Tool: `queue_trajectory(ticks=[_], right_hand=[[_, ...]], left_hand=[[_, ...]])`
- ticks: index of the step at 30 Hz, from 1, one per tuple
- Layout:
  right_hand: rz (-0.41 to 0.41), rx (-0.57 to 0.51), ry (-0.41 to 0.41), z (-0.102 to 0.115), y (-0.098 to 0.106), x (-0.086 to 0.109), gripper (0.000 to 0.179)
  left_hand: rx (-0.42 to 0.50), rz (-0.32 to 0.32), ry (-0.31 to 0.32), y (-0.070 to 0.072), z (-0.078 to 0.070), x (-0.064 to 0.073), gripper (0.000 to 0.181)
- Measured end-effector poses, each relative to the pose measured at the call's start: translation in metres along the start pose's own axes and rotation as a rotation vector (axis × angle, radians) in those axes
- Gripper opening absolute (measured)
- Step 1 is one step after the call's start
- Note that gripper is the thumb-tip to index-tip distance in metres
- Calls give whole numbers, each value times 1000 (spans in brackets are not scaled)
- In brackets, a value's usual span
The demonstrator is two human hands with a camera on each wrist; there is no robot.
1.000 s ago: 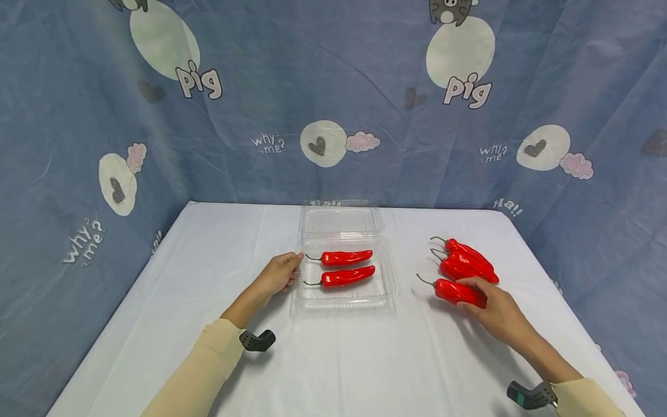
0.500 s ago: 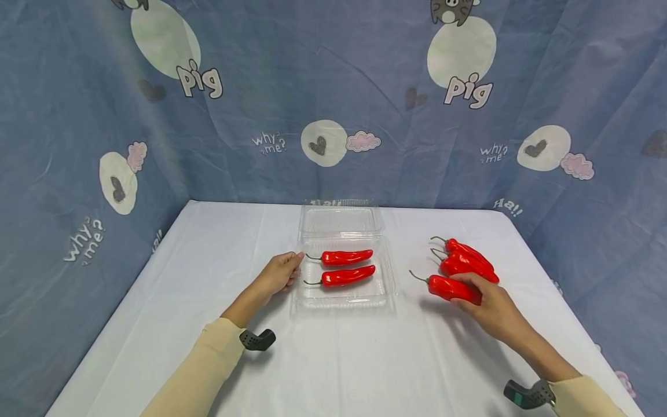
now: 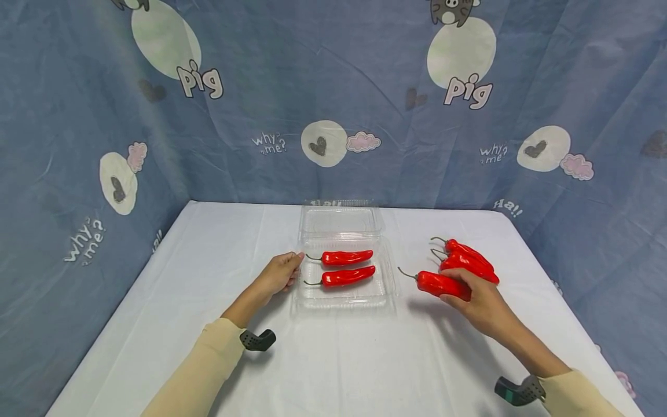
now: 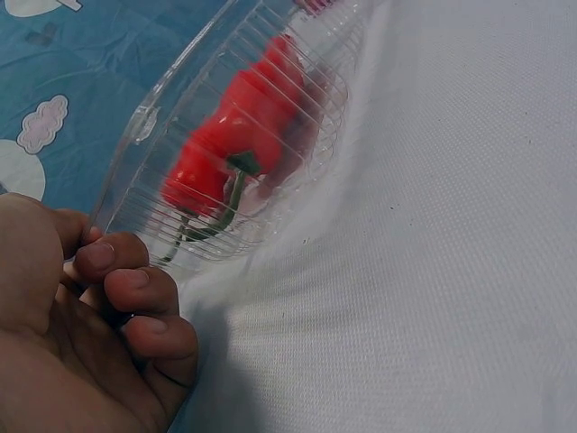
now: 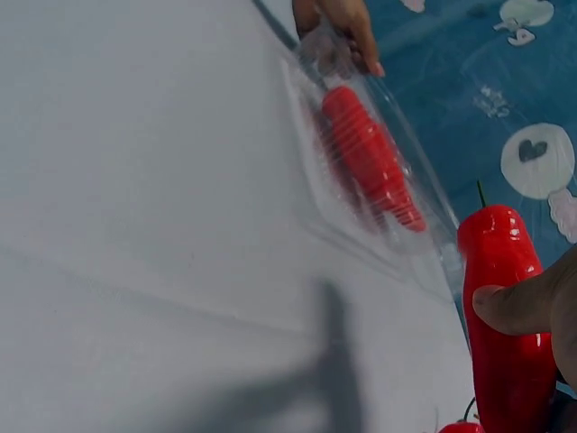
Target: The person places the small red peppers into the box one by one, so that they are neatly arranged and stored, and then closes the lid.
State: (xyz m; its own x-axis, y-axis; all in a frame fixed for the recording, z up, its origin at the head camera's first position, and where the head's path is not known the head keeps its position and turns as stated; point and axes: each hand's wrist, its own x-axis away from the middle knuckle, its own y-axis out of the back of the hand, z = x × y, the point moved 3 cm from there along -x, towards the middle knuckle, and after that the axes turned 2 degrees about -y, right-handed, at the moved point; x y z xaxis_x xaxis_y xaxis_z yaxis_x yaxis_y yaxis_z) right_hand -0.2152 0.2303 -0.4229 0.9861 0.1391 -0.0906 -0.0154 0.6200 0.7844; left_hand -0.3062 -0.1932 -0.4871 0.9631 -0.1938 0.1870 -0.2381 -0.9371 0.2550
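My left hand (image 3: 278,273) pinches the left rim of a clear plastic clamshell container (image 3: 385,272), its thumb and curled fingers at the edge in the left wrist view. Two red chili peppers lie side by side inside: a back pepper (image 3: 346,258) and a front pepper (image 3: 347,277), stems pointing left. To the right, my right hand (image 3: 482,301) grips another red pepper (image 3: 433,283) between thumb and fingers, its stem towards the container. A shadow falls on the cloth below it. The right wrist view shows my thumb (image 5: 523,307) across this held pepper.
More red peppers (image 3: 469,263) lie in a heap just behind my right hand. The container's lid (image 3: 341,221) is folded back towards the rear table edge. White cloth (image 3: 344,365) covers the table, and a blue printed curtain (image 3: 250,104) hangs around its back and sides.
My right hand has carried the held pepper left and slightly back, away from the heap and nearer the container. My left hand and the container have stayed in place.
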Motion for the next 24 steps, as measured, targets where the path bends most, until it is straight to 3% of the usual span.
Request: queue_trajectory(ticks=[12,24], right_hand=[[22,-36,-15,17,-12,-10,54],[13,-42,72,44,-29,-24,51]], left_hand=[[5,-3,1,-1,1,-1,44],[16,-11,5,-1,0,1,44]])
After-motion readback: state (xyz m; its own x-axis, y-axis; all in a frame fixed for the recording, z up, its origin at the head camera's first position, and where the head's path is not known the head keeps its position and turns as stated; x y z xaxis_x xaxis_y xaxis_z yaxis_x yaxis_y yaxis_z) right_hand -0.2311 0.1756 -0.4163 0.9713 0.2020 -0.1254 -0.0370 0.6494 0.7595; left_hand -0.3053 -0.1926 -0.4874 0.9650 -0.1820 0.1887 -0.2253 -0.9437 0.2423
